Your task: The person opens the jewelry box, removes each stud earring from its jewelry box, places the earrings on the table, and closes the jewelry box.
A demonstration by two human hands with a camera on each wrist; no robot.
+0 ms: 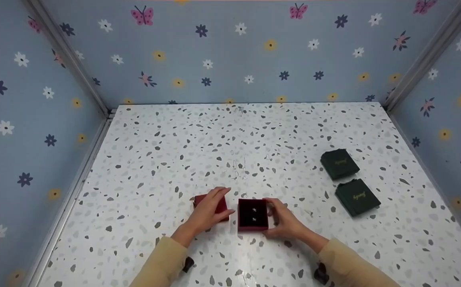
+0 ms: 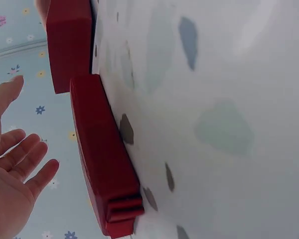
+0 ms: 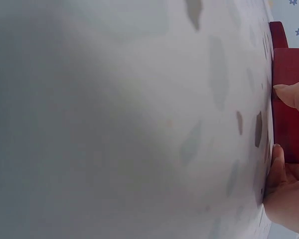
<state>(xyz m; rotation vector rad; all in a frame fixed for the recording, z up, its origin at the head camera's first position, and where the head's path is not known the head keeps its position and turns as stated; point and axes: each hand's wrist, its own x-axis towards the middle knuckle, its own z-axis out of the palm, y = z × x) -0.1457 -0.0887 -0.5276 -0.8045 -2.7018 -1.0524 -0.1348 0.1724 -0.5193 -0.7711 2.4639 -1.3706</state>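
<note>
An uncovered red jewelry box (image 1: 253,229) stands on the table with a dark lining and two small silvery earrings (image 1: 254,214) inside. My right hand (image 1: 287,222) holds this box by its right side, the thumb near the front corner and a finger at the back corner. In the right wrist view, the thumb presses the red wall (image 3: 288,127). To the left lies a flatter red piece (image 2: 102,144) with a folded strip at one end; whether it is a pouch or a lid I cannot tell. Above it hovers my left hand (image 1: 208,209), fingers extended, holding nothing.
Two dark green square pouches (image 1: 340,163) with gold lettering lie at the right of the speckled white table (image 1: 198,139). Blue flower-patterned panels (image 1: 230,52) enclose the back and both sides.
</note>
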